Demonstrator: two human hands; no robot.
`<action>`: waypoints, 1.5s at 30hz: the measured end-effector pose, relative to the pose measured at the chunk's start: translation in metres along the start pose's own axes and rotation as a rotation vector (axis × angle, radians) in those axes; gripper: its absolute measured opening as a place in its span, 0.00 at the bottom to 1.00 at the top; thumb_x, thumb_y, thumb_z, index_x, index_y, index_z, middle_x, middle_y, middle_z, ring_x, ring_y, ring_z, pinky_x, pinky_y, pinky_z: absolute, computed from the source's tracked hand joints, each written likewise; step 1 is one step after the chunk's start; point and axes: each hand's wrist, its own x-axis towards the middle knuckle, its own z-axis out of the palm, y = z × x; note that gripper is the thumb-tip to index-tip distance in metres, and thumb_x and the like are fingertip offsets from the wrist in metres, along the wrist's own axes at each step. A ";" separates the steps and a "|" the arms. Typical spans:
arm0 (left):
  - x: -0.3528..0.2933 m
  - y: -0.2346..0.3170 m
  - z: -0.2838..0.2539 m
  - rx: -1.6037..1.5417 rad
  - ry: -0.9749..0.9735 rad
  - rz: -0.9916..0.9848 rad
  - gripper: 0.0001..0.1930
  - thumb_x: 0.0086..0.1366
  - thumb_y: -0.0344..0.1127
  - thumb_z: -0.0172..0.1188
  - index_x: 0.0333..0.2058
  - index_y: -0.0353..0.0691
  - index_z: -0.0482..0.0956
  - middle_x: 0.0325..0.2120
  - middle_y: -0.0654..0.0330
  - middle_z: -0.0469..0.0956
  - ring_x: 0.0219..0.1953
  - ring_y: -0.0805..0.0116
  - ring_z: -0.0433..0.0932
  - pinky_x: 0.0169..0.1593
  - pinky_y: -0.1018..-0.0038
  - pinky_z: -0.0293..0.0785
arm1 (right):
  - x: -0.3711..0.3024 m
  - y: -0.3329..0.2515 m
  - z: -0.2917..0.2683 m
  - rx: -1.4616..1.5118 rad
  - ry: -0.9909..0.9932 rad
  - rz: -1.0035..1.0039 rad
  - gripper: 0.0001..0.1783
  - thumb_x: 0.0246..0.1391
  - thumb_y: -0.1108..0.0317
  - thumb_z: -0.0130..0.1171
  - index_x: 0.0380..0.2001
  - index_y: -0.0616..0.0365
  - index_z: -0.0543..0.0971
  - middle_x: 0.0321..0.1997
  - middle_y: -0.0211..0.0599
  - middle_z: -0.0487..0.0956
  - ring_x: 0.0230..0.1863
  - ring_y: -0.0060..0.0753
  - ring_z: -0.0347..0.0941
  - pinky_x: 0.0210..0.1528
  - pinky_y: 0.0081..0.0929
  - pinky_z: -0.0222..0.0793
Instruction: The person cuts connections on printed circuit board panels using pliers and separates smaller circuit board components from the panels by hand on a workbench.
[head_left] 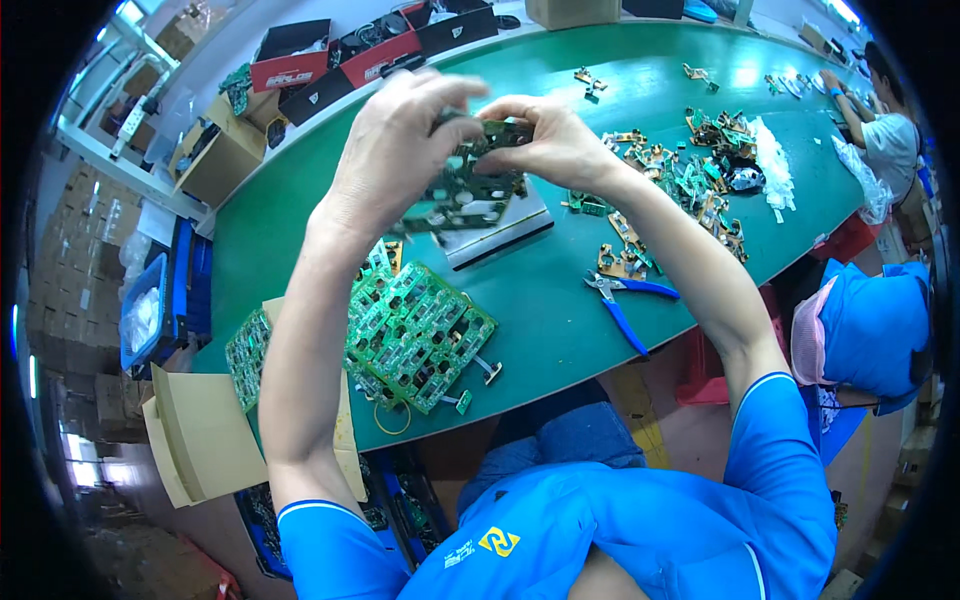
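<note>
Above the green table I hold up a circuit board panel (460,198), somewhat blurred by motion. My right hand (555,145) pinches its right side between thumb and fingers. On the other side, my left hand (395,135) is closed at the panel's upper left, its fingertips smeared. Partly hidden below the panel lies a flat pale block with a dark lower edge (510,228). A stack of green circuit board panels (425,335) rests nearer to me, left of centre. Right of it lie cutting pliers (622,292) with blue handles, jaws apart, touched by neither hand.
Small separated circuit boards (690,175) are heaped on the right of the table (540,330), beside white strips (772,165). An open cardboard box (205,435) stands at the near left. Red and black boxes (290,65) line the far edge. Co-workers (865,320) sit at the right.
</note>
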 end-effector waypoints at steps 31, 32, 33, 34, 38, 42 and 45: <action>-0.096 -0.071 0.091 -0.451 -0.004 -0.520 0.13 0.58 0.26 0.68 0.43 0.42 0.83 0.30 0.64 0.84 0.29 0.75 0.78 0.35 0.77 0.75 | 0.003 0.111 0.023 -0.058 -0.006 0.006 0.13 0.50 0.81 0.64 0.39 0.55 0.80 0.34 0.28 0.82 0.32 0.21 0.75 0.38 0.19 0.71; -0.100 -0.072 0.094 -0.455 -0.045 -0.541 0.13 0.58 0.26 0.68 0.43 0.43 0.83 0.30 0.65 0.84 0.28 0.74 0.78 0.35 0.77 0.74 | 0.000 0.113 0.023 -0.101 -0.047 0.039 0.13 0.50 0.82 0.64 0.39 0.55 0.80 0.33 0.27 0.82 0.33 0.21 0.75 0.38 0.19 0.71; -0.103 -0.070 0.096 -0.463 -0.050 -0.545 0.13 0.58 0.26 0.68 0.43 0.43 0.83 0.30 0.65 0.84 0.28 0.74 0.78 0.35 0.77 0.74 | -0.004 0.109 0.023 -0.102 -0.048 0.050 0.13 0.50 0.82 0.64 0.39 0.55 0.80 0.33 0.27 0.82 0.33 0.21 0.75 0.38 0.19 0.71; -0.106 -0.070 0.097 -0.473 -0.048 -0.543 0.13 0.58 0.26 0.67 0.43 0.43 0.83 0.29 0.65 0.84 0.28 0.75 0.78 0.34 0.77 0.74 | -0.006 0.105 0.021 -0.114 -0.052 0.052 0.13 0.50 0.82 0.64 0.39 0.56 0.81 0.33 0.27 0.82 0.33 0.20 0.75 0.38 0.19 0.72; -0.109 -0.073 0.094 -0.484 -0.033 -0.532 0.13 0.58 0.26 0.67 0.44 0.43 0.84 0.28 0.65 0.83 0.27 0.76 0.76 0.33 0.77 0.73 | -0.002 0.091 0.018 -0.143 -0.060 0.039 0.12 0.49 0.83 0.64 0.38 0.57 0.81 0.33 0.27 0.82 0.33 0.20 0.75 0.39 0.19 0.72; -0.107 -0.061 0.090 -0.584 -0.106 -0.689 0.13 0.59 0.26 0.67 0.43 0.43 0.84 0.28 0.66 0.82 0.26 0.78 0.73 0.33 0.77 0.71 | -0.005 0.098 0.015 0.051 -0.083 0.123 0.12 0.49 0.83 0.64 0.37 0.57 0.82 0.34 0.28 0.83 0.33 0.19 0.75 0.41 0.20 0.73; -0.109 -0.058 0.088 -0.569 -0.140 -0.704 0.13 0.58 0.26 0.67 0.43 0.43 0.84 0.27 0.66 0.82 0.26 0.78 0.73 0.32 0.78 0.71 | -0.006 0.102 0.015 0.035 -0.108 0.114 0.13 0.49 0.84 0.63 0.39 0.58 0.82 0.34 0.28 0.83 0.33 0.19 0.75 0.41 0.19 0.73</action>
